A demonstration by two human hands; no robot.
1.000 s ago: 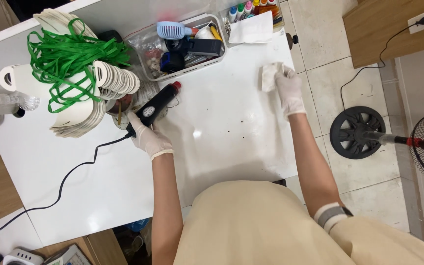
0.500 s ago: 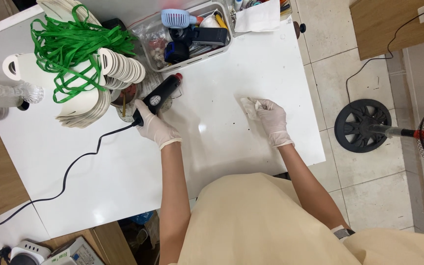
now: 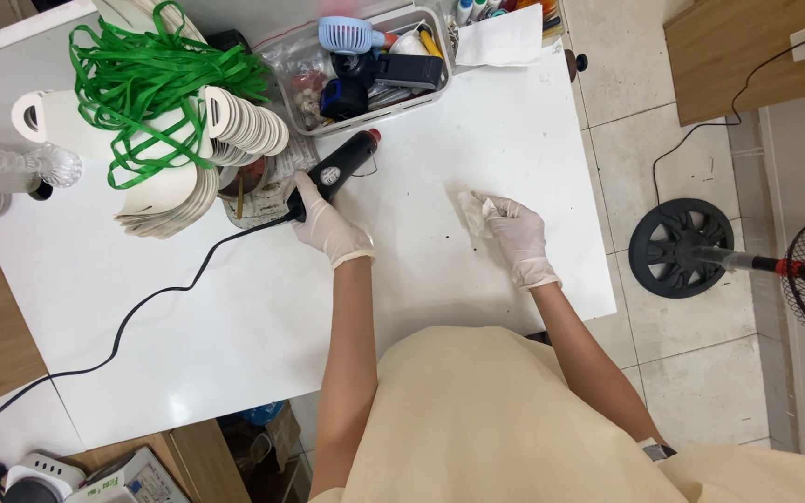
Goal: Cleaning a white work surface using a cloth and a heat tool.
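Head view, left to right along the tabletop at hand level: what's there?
Clear plastic bottle → stack of white cutouts → left hand on the black glue gun → crumpled white wipe → right hand → fan base on the floor.

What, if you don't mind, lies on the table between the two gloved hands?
Only bare white table with a few dark specks, between left hand and right hand, per head view.
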